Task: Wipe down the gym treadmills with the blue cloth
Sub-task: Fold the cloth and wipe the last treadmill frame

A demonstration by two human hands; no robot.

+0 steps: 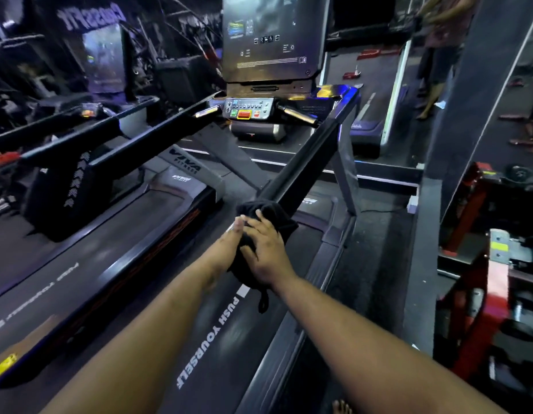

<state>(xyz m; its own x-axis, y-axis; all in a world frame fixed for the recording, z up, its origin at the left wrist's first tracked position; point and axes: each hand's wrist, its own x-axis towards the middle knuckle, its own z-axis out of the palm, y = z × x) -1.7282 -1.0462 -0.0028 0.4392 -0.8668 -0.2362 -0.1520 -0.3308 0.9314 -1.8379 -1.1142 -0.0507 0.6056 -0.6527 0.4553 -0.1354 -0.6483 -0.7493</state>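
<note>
A dim gym filled the frame, with two treadmills side by side running from the lower edge toward the top. The nearer treadmill (217, 333) took up the centre, its dark belt printed with the words "PUSH YOURSELF" and its tall console screen (274, 37) standing at the upper centre above a panel of coloured buttons (247, 110). A second treadmill (80, 264) lay along the left side. The nearer machine's right handrail (307, 162), a long black bar, ran diagonally from the middle of the frame up toward the console at upper right. Two bare forearms reached in from the bottom edge and met at the handrail's near end, in the middle of the frame. There the cloth (268, 215) was bunched over the rail's tip, looking almost black in this light, with a loose tail hanging below the wrists. The right hand (266, 252) lay over the cloth, fingers curled round it; the left hand (233, 234) pressed against its left side with straight fingers. The cloth looked soft, light and limp, best gripped as a wad wrapped round the bar, then slid along the rail's long axis toward the console.
</note>
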